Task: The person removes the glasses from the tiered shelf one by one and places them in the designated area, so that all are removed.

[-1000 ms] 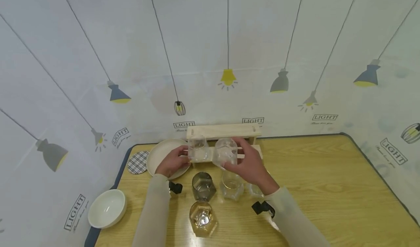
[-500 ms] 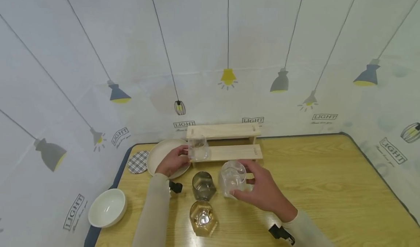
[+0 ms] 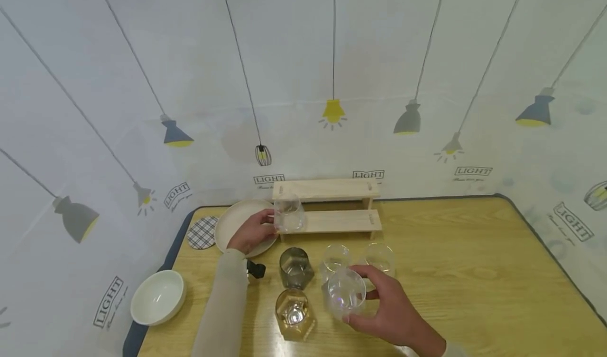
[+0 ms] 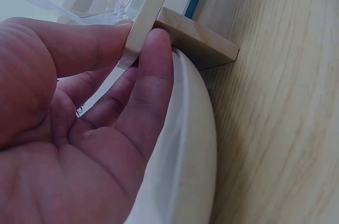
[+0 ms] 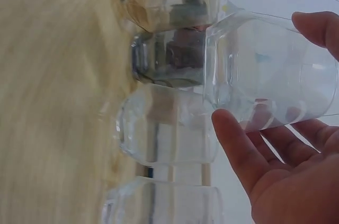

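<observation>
Right hand (image 3: 389,315) curled around 1 clear glass (image 3: 346,294), lifted above table (image 3: 474,283), just beside 4 standing glasses; bare table to the right. Left hand (image 3: 251,233) gripping 1 glass (image 3: 289,215) at left end of lower shelf (image 3: 341,221), against plate (image 3: 232,220) rim.

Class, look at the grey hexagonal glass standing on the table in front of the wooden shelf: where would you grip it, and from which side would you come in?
Probably grip the grey hexagonal glass from above, across two opposite flat walls near its rim. It stands upright, mouth up, so the top is free, while the amber glass and a clear glass crowd its sides. The left hand is closest.
</observation>
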`<action>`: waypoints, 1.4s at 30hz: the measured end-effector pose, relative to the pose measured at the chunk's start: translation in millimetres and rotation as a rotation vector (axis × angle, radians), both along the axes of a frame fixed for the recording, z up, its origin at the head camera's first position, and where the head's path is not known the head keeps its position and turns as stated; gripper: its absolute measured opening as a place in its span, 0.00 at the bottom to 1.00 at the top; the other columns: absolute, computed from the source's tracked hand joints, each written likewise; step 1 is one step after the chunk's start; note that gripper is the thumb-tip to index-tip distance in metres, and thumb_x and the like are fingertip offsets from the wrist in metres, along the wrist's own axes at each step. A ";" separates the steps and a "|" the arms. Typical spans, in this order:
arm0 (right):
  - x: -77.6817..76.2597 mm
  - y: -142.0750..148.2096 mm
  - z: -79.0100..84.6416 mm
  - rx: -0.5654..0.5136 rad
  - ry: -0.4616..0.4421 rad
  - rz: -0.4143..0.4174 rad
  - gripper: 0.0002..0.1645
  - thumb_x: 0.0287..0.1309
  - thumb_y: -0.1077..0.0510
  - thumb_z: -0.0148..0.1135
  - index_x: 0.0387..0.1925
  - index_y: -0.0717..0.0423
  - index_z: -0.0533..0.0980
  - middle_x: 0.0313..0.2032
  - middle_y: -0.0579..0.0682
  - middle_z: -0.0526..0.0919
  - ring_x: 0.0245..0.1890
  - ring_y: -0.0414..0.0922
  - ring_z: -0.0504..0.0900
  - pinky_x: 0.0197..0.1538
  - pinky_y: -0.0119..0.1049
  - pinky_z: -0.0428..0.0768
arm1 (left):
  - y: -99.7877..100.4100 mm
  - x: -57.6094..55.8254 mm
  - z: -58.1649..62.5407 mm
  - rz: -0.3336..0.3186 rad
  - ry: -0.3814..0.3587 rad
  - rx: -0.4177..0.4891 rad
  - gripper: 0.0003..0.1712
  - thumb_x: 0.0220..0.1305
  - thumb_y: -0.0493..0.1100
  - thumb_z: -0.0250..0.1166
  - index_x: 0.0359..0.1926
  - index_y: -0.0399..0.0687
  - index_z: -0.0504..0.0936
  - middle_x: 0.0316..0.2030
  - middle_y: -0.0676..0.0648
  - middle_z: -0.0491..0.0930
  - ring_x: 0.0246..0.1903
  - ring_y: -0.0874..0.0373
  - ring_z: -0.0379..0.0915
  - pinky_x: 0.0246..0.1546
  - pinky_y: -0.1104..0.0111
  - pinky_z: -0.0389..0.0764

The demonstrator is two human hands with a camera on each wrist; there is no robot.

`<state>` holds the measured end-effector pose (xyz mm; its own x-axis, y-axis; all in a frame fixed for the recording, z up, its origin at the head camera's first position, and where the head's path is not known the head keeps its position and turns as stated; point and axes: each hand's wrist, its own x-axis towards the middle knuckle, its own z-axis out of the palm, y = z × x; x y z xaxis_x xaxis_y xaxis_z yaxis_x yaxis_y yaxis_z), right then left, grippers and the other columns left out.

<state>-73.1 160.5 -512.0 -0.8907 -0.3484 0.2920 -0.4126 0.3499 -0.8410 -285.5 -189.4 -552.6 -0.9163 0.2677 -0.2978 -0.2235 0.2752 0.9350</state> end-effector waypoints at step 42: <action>-4.2 -3.0 -5.7 0.188 0.055 0.013 0.42 0.56 0.47 0.82 0.69 0.42 0.71 0.62 0.43 0.82 0.58 0.45 0.82 0.48 0.39 0.88 | 0.2 1.7 -0.9 0.009 0.016 -0.010 0.33 0.71 0.31 0.63 0.75 0.44 0.71 0.60 0.36 0.78 0.44 0.56 0.83 0.48 0.67 0.87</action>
<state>-77.3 157.5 -517.7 -0.8704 -0.4125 0.2688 -0.4615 0.4933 -0.7373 -283.8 -189.2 -553.5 -0.9233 0.2563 -0.2860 -0.2115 0.2824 0.9357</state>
